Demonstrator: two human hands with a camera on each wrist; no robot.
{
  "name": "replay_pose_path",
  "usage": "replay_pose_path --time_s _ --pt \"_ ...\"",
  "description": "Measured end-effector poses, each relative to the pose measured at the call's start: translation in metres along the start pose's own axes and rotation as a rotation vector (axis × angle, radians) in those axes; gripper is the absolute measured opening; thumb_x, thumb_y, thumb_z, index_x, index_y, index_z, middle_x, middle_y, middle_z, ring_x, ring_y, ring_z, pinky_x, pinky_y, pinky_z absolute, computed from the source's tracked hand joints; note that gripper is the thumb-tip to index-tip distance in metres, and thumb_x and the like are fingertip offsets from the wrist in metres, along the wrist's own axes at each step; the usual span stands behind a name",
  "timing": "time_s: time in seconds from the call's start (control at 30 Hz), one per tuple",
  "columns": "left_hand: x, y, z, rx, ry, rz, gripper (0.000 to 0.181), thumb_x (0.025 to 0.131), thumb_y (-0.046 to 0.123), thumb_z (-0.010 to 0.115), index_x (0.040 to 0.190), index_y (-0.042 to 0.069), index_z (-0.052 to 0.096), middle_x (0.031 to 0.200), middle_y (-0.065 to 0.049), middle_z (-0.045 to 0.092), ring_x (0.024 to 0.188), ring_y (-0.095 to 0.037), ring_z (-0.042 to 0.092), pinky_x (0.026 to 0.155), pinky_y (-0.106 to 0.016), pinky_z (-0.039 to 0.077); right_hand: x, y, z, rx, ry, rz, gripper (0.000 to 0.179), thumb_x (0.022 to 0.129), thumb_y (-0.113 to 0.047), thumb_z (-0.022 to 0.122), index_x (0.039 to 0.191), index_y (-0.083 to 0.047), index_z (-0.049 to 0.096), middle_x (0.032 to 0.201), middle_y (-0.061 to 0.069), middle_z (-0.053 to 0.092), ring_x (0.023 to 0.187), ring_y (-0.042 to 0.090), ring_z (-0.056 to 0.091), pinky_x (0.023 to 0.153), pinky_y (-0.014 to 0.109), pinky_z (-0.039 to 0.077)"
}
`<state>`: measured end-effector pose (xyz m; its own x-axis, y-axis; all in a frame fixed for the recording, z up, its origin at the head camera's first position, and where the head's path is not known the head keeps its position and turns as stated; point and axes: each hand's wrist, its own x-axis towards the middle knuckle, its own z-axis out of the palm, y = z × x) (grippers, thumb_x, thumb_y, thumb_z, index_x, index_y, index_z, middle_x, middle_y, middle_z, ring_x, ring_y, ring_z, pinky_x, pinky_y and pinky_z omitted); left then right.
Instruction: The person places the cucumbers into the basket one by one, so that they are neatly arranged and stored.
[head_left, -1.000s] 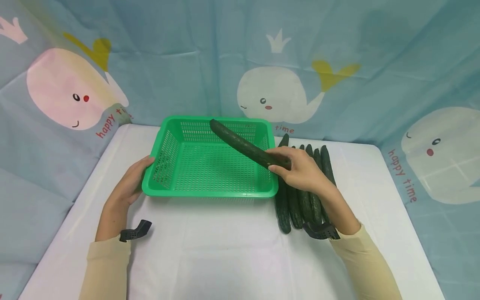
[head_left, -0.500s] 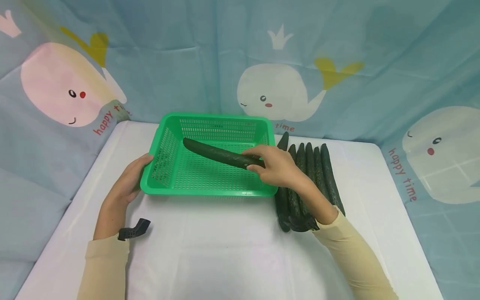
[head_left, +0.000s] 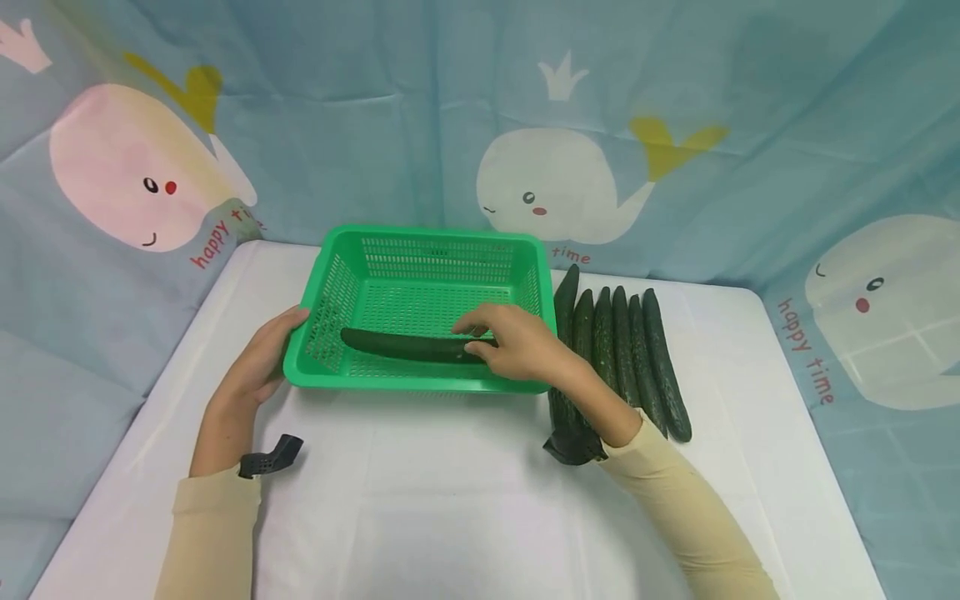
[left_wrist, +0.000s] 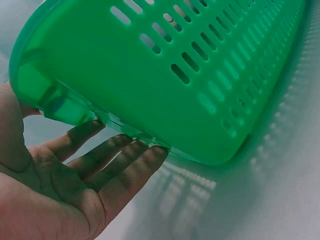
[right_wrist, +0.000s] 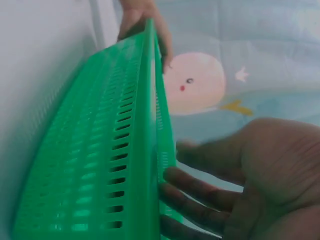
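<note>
A green plastic basket (head_left: 420, 385) with slotted walls stands on the white-covered table. My left hand (head_left: 258, 362) holds its left end; in the left wrist view the fingers (left_wrist: 125, 175) lie along the outer wall below the rim. Inside the basket, along its near wall, lies a long dark green cucumber (head_left: 397, 344). My right hand (head_left: 517, 342) is over the cucumber's right end, thumb and fingers parted around it. In the right wrist view the fingers (right_wrist: 200, 190) are loosely bent beside the basket's rim, and the basket wall hides the cucumber.
Several more cucumbers (head_left: 622, 342) lie side by side on the table just right of the basket, partly under the right forearm. A blue curtain (head_left: 405, 150) printed with whales hangs behind the table (head_left: 450, 500). Each wrist wears a black camera mount (head_left: 272, 458).
My right hand has moved left and toward me, lowering the cucumber from above the basket to along its near wall, and its fingers have parted. The left hand stays on the basket.
</note>
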<state>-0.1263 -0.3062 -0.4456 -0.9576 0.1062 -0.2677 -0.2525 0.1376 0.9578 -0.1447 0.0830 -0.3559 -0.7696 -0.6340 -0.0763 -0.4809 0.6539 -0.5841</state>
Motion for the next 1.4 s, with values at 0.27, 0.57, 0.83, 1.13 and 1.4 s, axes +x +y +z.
replay_pose_path --time_s 0.27,0.57,0.83,1.13,1.4 --pt "0.000 0.001 -0.002 0.003 -0.003 -0.013 0.080 0.112 0.055 0.041 0.171 0.008 0.014 0.161 -0.018 0.036 0.116 0.004 0.060 0.092 -0.012 0.058 -0.003 0.013 0.007 0.106 0.040 0.025 0.044 0.106 -0.031 0.066 0.146 -0.011 0.063 0.148 0.007 0.063 0.134 0.033 0.064 0.108 0.049 0.057" --pt "0.000 -0.001 -0.002 -0.002 -0.012 -0.017 0.079 0.112 0.055 0.040 0.171 0.009 0.013 0.162 -0.018 0.035 0.118 0.004 0.059 0.093 -0.012 0.057 -0.021 0.019 0.004 0.140 0.113 0.026 0.040 0.106 -0.032 0.067 0.143 -0.015 0.065 0.146 0.006 0.064 0.133 0.031 0.065 0.106 0.053 0.058" --pt "0.001 -0.001 -0.003 -0.003 -0.017 -0.025 0.080 0.112 0.057 0.040 0.171 0.009 0.013 0.159 -0.015 0.041 0.118 0.004 0.059 0.093 -0.012 0.057 -0.043 0.026 -0.004 0.223 0.192 0.051 0.042 0.106 -0.028 0.067 0.146 -0.014 0.062 0.147 0.006 0.063 0.132 0.034 0.066 0.108 0.053 0.058" --pt "0.006 0.001 -0.005 -0.027 -0.064 -0.003 0.077 0.113 0.052 0.040 0.171 0.008 0.013 0.137 0.012 0.051 0.117 0.001 0.061 0.092 -0.016 0.059 -0.063 0.045 -0.010 0.284 0.337 -0.005 0.052 0.106 -0.016 0.066 0.156 -0.010 0.050 0.144 0.016 0.062 0.129 0.036 0.065 0.105 0.046 0.060" --pt "0.001 -0.002 -0.008 -0.026 -0.061 0.004 0.078 0.113 0.052 0.041 0.171 0.007 0.012 0.142 0.009 0.047 0.120 0.002 0.057 0.093 -0.014 0.058 -0.092 0.063 -0.011 0.245 0.479 0.036 0.055 0.106 -0.011 0.065 0.158 -0.009 0.046 0.145 0.019 0.062 0.132 0.035 0.063 0.105 0.040 0.060"
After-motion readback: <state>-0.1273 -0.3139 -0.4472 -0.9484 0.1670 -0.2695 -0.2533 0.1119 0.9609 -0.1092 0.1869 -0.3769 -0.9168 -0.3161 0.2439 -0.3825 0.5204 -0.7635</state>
